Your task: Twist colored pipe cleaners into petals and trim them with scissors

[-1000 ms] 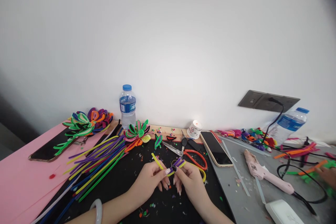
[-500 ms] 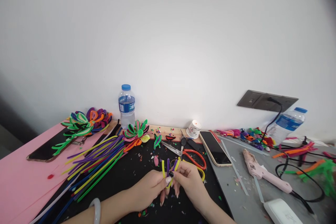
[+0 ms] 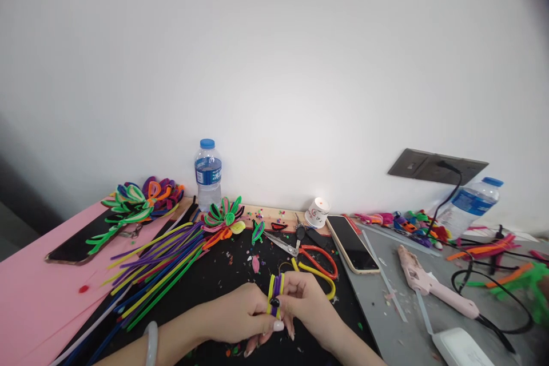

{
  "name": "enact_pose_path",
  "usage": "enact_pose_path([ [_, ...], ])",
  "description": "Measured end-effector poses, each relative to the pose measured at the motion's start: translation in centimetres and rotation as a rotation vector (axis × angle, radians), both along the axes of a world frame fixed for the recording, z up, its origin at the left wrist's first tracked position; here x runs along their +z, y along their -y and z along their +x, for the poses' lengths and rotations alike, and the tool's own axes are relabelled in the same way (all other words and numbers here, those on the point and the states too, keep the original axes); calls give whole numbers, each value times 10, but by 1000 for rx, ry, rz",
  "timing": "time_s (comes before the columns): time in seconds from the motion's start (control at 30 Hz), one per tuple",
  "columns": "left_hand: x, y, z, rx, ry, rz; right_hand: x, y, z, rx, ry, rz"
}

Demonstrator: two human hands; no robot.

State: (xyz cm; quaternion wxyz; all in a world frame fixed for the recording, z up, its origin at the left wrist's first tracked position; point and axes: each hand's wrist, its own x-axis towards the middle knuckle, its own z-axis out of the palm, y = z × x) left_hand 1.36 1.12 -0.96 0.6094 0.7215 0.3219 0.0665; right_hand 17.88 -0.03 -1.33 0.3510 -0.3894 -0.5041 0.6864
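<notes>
Yellow and purple pipe cleaners stand side by side, pinched between my two hands above the black mat. My left hand, with a pale bangle on the wrist, grips their lower end. Fingers and thumb of my right hand close on them from the other side. Just beyond the hands lie red-handled scissors and a bent yellow pipe cleaner. A small pink piece rests on the mat beyond my left hand. The lower ends of the held pipe cleaners are partly hidden by fingers.
Loose pipe cleaners spread across the left, near pipe-cleaner flowers. A water bottle and a paper cup stand by the wall. To the right are a phone, a pink glue gun with its cable, and a white box.
The yellow and purple pipe cleaners, spread apart before, now sit close together and upright. My left hand has shifted slightly down, and my right fingers have closed around the strands.
</notes>
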Motion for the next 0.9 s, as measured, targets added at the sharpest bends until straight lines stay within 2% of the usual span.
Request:
enact_pose_path([
  [0.2, 3, 2, 2, -30, -47, 113, 1, 4, -1, -34, 117, 38],
  [0.47, -1, 6, 1, -43, -135, 201, 2, 7, -2, -35, 182, 72],
  [0.67, 0, 5, 4, -101, -50, 618, 5, 7, -1, -77, 318, 178],
  [0.9, -3, 5, 6, -109, -92, 742, 4, 6, 4, -35, 289, 241],
])
